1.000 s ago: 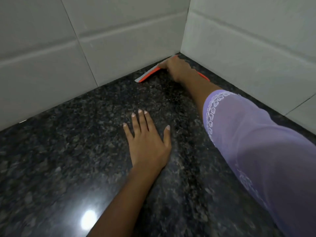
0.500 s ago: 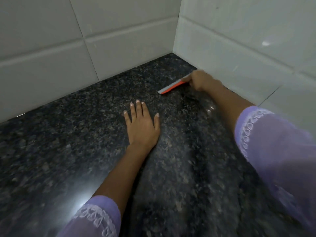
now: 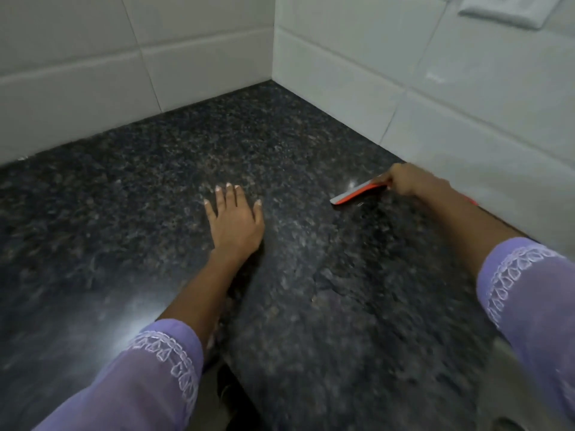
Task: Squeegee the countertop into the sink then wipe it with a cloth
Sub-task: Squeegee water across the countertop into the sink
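Your right hand (image 3: 413, 183) is clenched around the orange squeegee (image 3: 357, 194) — blade edge down on the dark granite countertop (image 3: 155, 181), close to the right tiled wall (image 3: 466, 98). Your left hand (image 3: 235, 222) lies flat, fingers spread, gripping nothing — well left of the blade.

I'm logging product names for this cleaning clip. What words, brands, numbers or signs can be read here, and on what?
None can be read.
Squeegee in the right hand: orange and grey, no print visible.
Wall plate on the tiles, top right: cut off by the frame, no lettering shows.
Granite countertop, wall tiles, purple sleeves: no text, only white embroidery.
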